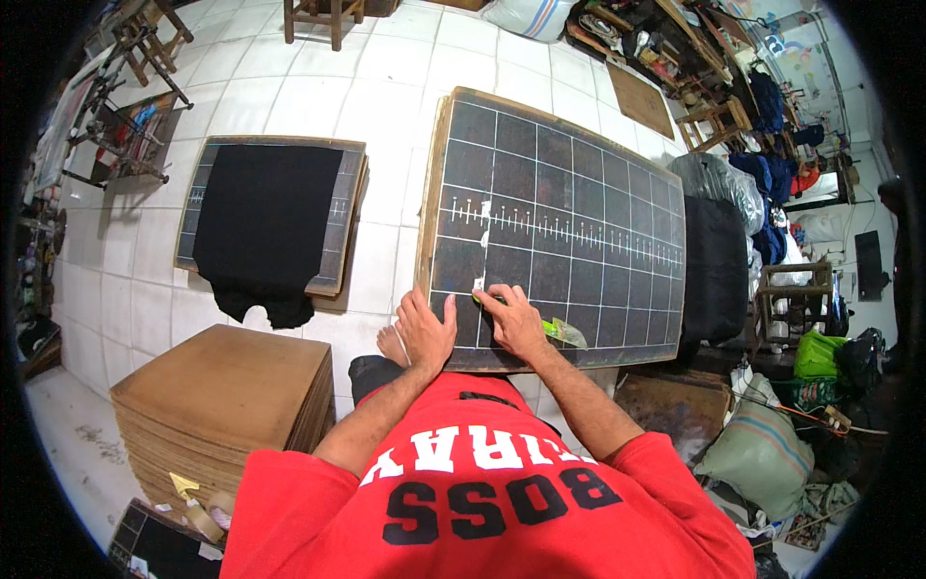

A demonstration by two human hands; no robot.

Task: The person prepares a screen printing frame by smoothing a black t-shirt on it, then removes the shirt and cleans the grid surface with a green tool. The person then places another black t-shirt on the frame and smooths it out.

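Observation:
A large dark board ruled with white grid lines lies in front of me, a row of short white ticks across it. My left hand rests open at its near left corner, fingers stretched out and thumb apart. Close by, my right hand is closed low over the board, index finger and thumb around something small; a bit of green shows at the fingertips, but its kind is hidden. Just beyond them is a small white scrap. A clear plastic piece with bright green lies beside my right wrist.
Left of the board, black fabric is spread over a smaller gridded board. A tall stack of brown boards stands at near left. Filled sacks, a wooden stool and bagged goods crowd the right. White tile floor runs between.

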